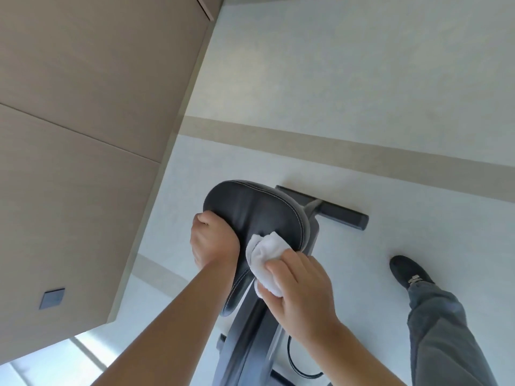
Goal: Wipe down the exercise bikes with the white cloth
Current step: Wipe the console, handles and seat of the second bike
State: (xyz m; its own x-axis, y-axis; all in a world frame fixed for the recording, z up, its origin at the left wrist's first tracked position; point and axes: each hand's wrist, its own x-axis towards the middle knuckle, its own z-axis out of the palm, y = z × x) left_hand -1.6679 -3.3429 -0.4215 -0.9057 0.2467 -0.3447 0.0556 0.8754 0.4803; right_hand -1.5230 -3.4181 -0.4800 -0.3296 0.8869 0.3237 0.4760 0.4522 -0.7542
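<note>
Exercise bike saddle (259,215), black, stitched: left hand (211,243) clasped its left edge, steadying; right hand (301,291) pressed bunched white cloth (264,260) against its right edge; firm overlapping strokes would probably serve best.

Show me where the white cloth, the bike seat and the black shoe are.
cloth (264,256), head view, on the bunched middle.
seat (250,207), head view, on the wide top surface.
shoe (404,270), head view, on the upper near the toe.
</note>
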